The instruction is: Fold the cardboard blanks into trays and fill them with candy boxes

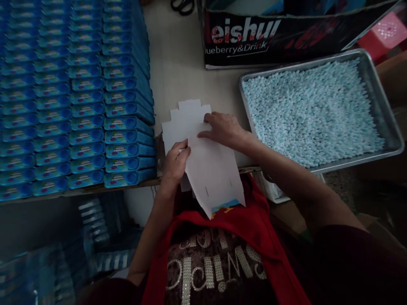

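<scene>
A white cardboard sheet [211, 169] with tabs and slits hangs partly over the table's front edge, its lower end showing a strip of blue print. My left hand [176, 161] pinches the sheet's left edge between thumb and fingers. On the upper right part of the sheet lies my right hand [221, 128], its thumb and forefinger apart and touching the surface, holding nothing. More white card lies under the sheet at its left side.
Rows of blue boxes [121, 110] stand on the left. To the right, a metal tray [386, 106] holds many small pale blue and white pieces. Behind it are a black printed carton [241, 46], dark-handled scissors [183, 6] and a red object [384, 36].
</scene>
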{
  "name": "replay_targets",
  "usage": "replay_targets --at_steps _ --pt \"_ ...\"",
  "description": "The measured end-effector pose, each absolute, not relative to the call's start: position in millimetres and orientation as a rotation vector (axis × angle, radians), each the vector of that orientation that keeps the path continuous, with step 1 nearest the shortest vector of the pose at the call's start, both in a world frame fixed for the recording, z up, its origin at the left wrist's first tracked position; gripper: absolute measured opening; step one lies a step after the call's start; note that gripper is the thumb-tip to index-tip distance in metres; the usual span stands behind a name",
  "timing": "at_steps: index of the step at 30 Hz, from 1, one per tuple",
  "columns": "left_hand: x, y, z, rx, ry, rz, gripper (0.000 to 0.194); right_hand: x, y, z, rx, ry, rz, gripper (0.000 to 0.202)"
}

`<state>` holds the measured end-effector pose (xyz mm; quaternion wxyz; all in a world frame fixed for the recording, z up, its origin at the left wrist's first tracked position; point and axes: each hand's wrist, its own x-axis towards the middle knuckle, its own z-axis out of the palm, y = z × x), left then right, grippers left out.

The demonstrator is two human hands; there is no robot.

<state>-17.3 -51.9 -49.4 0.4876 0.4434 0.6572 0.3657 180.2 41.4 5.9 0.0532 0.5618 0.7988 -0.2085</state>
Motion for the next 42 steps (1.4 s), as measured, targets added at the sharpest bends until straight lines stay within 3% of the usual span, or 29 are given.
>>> replay_targets --at_steps 9,14,17,19,24,29,32,39,42 --pt "-4 -61 -39 0.792 1.576 0.970 0.036 175 53 -15 1.820 2.277 -0.707 0.060" --pt "-10 -67 -37 1.078 1.182 0.839 0.070 192 47 -25 2.233 2.089 -1.348 0.053" --pt "-11 -63 -39 1.364 1.215 0.684 0.068 211 27 -31 2.246 1.887 -1.904 0.054" --pt "-7 -59 -39 1.524 1.234 0.610 0.060 222 7 -34 2.207 1.936 -2.037 0.048" --pt "6 -53 -40 1.779 1.266 0.528 0.045 233 -34 -33 2.403 2.054 -1.977 0.035" --pt "12 -63 -54 1.756 1.333 0.664 0.042 236 -39 -22 2.121 2.639 -1.353 0.028" --pt "16 -73 -56 1.666 1.434 0.780 0.044 239 -37 -20 1.955 2.631 -1.121 0.030" --pt "34 -69 -53 1.638 1.450 1.018 0.033 209 -33 -32 2.084 2.634 -0.972 0.028" --pt "27 -58 -60 1.572 1.505 1.184 0.041 195 -29 -37 2.262 2.643 -1.015 0.041"
